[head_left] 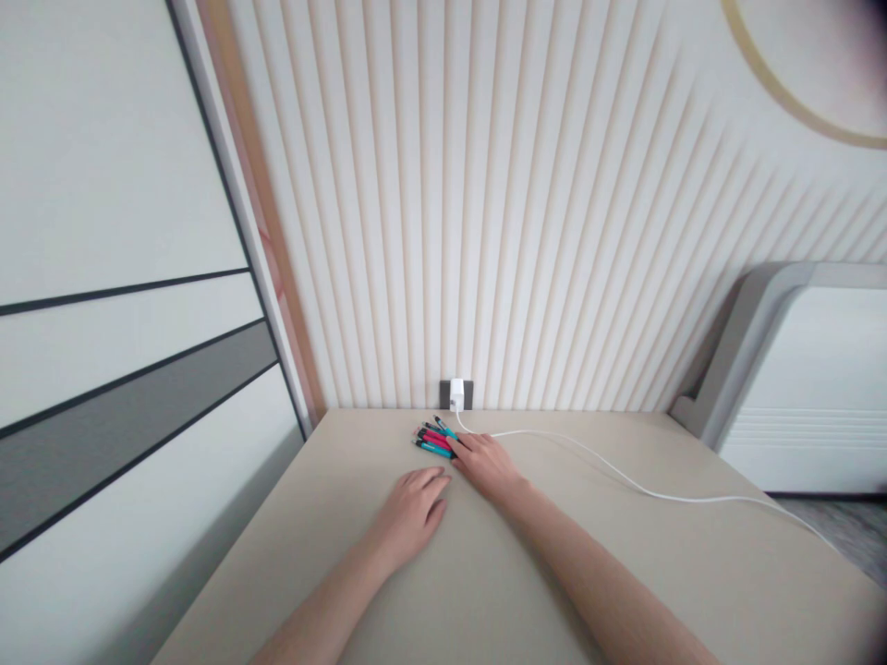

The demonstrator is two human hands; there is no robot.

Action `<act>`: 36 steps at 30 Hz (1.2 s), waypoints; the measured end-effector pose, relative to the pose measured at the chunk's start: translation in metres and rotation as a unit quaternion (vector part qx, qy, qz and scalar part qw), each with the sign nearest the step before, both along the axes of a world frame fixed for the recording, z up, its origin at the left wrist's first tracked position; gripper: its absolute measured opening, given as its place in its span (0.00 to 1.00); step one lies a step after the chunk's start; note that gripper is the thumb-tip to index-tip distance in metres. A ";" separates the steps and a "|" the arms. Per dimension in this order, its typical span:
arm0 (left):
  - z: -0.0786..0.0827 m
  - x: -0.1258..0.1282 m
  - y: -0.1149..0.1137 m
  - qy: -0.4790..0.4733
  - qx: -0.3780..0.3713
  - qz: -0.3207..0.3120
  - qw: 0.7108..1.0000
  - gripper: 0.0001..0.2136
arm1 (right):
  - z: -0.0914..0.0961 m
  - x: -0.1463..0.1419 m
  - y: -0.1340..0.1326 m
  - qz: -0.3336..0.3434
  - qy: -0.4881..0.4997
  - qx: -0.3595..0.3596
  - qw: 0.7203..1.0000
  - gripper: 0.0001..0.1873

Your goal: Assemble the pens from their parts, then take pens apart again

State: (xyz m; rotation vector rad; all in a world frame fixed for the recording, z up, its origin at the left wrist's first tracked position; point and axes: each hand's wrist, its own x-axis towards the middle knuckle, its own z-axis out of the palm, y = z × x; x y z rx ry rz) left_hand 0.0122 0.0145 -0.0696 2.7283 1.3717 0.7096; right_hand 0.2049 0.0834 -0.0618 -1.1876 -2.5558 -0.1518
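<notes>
A small bunch of teal and pink pens lies close together near the back edge of the beige table. My right hand rests palm down, its fingertips touching the right ends of the pens. My left hand lies flat on the tabletop just in front of the pens, holding nothing. Its fingertips stop a little short of my right hand. The pens are not lifted, and the right hand hides their right ends.
A white charger sits in a dark wall socket above the table's back edge. Its white cable crosses the tabletop rightward and drops past the edge. Ribbed wall panels stand behind, a tall cabinet front at left, a white appliance at right.
</notes>
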 end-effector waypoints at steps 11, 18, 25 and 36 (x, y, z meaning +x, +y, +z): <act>0.033 0.016 -0.021 -0.092 0.080 -0.049 0.991 0.15 | 0.011 0.030 -0.079 0.061 0.164 -0.057 0.983 0.16; 0.024 0.034 -0.030 0.026 0.018 -0.098 0.995 0.07 | 0.010 0.043 -0.122 0.018 0.307 -0.184 0.934 0.13; 0.028 0.025 -0.026 0.046 0.046 -0.063 0.996 0.07 | 0.006 0.053 -0.105 -0.104 0.279 -0.205 0.932 0.29; 0.029 0.019 -0.026 0.099 0.073 -0.115 0.986 0.11 | 0.003 0.055 -0.103 -0.051 0.321 -0.300 0.897 0.26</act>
